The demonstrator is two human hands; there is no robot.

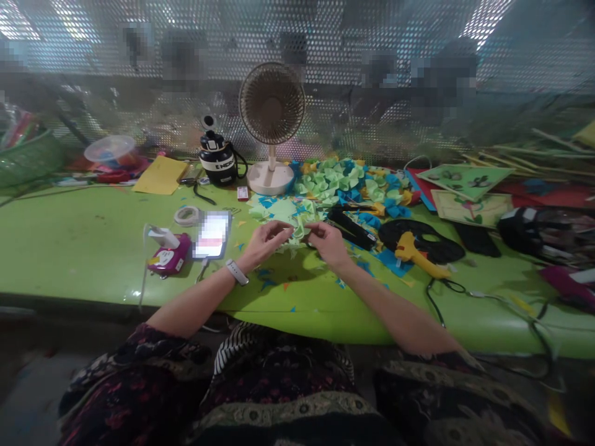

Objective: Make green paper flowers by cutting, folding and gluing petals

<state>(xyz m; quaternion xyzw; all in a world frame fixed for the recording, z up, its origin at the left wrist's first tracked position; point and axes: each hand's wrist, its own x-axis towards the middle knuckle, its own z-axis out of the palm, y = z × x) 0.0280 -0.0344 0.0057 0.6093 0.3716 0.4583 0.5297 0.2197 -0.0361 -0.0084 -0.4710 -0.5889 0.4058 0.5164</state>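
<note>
Between my two hands is a small light green folded paper piece, held just above the table. My left hand, with a white watch band on its wrist, pinches the paper's left side. On the opposite side, the fingertips of my right hand are closed on its edge. Light green paper sheets and blue scraps lie just behind the hands. Beyond them is a heap of folded green, blue and yellow paper pieces. A black stapler lies right of my right hand.
A yellow glue gun lies at right with its cord near the table edge. A phone, tape roll and purple power socket are at left. Behind stand a fan and black bottle, before a perforated screen.
</note>
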